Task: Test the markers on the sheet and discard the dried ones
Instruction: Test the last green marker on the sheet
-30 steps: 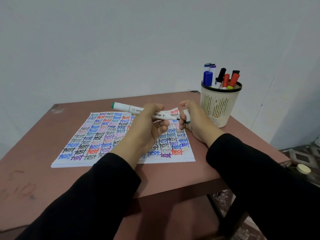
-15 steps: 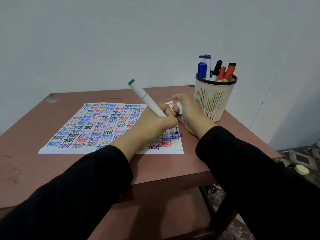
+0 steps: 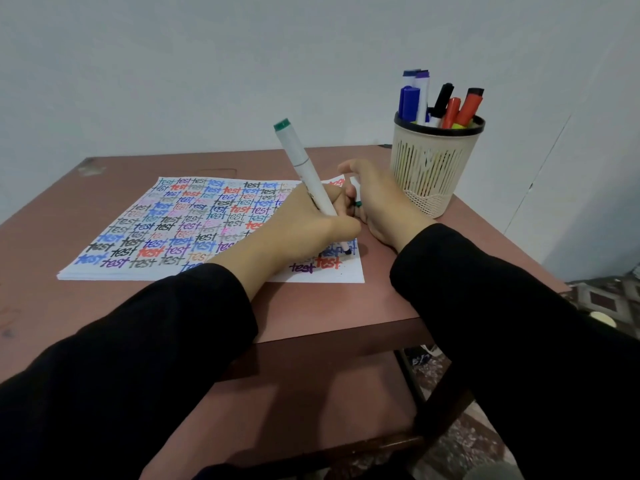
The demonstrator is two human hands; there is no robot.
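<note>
From the head camera, looking down on a reddish-brown table (image 3: pixel 329 306). Midway through a test stroke, by the look of it: gripping a white marker (image 3: pixel 304 168) in the left hand (image 3: pixel 304 233), fingers clenched round the lower barrel, green top end tilted up and away, dark tip down on the near right corner of the sheet (image 3: pixel 166 233). Pinching what appears to be the pulled-off cap (image 3: pixel 356 188), white with a green end, in the right hand (image 3: pixel 381 206), curled and resting at the paper's right edge. Hard to tell whether fresh ink is coming out, with the tip half hidden by the hand. Next, probably: finishing the word, judging the line for strength, then recapping and either returning to the holder (image 3: pixel 429 174) or setting aside as dry. Calls for a light, even drag and a clear look at the mark. Paper flat and matt, on a thin stack, crowded with rows of "test" in black, blue, red, purple and faded grey. Barrel smooth plastic, long, slightly tapered. Holder a cream plastic cup with slotted walls and a black rim, just behind the right hand, filled with upright pens (image 3: pixel 446 105) capped blue, black and red.
</note>
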